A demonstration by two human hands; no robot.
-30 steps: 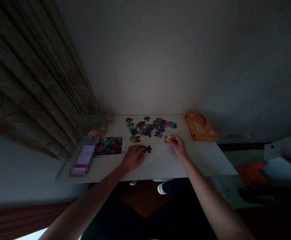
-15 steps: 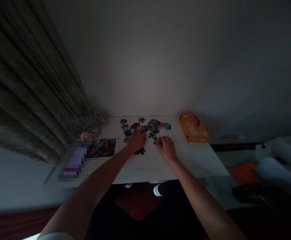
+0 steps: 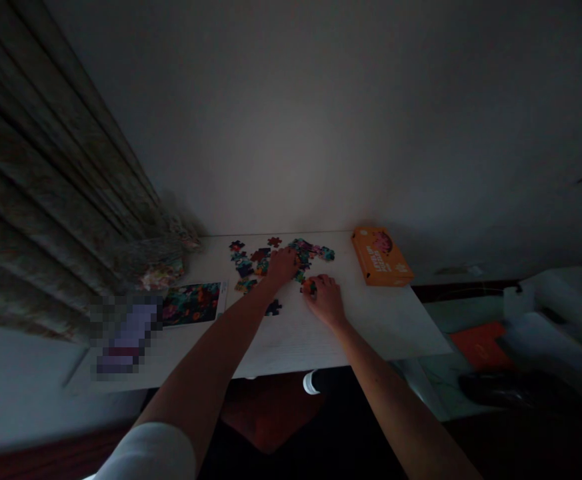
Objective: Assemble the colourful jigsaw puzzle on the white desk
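Observation:
A heap of colourful puzzle pieces (image 3: 315, 252) lies at the back of a white table (image 3: 381, 320). My left hand (image 3: 281, 265) reaches into the heap, fingers curled down on the pieces; what it grips, if anything, is hidden. My right hand (image 3: 327, 299) rests just in front of the heap, fingers pinched on an orange puzzle piece (image 3: 308, 287). A dark joined cluster of pieces (image 3: 273, 307) lies alone beside my left forearm.
An orange puzzle box (image 3: 381, 257) sits at the table's back right. A printed reference picture (image 3: 191, 303) lies to the left, with a blurred object (image 3: 125, 332) further left. A curtain (image 3: 61, 200) hangs on the left. Cluttered items (image 3: 531, 327) lie right of the table.
My left hand left the dark cluster and moved forward into the heap. My right hand, with the orange piece, shifted left toward the heap. The camera view drifted rightward.

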